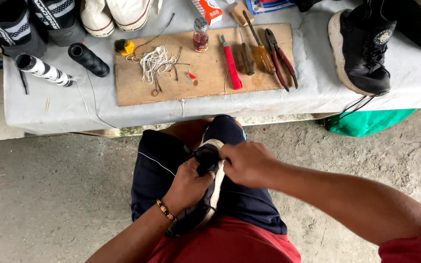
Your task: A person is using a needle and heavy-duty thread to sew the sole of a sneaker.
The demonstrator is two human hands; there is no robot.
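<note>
From here I see the grey-covered tabletop (49,104), and on it the wooden board (210,78) carrying a red knife (231,65), pliers (279,56) and loose white thread (156,63). Below the board, on my lap, lies the black shoe (205,187); my left hand (188,185) and right hand (247,163) are both clamped on it, close together.

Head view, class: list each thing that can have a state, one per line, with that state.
Black shoe: on lap, gripped.
Left hand: closed on the shoe.
Right hand: pressing the shoe's sole edge.
Small bottle: upright, capped.
Pliers: lying flat, handles apart.
Black thread spool: on its side.
</note>
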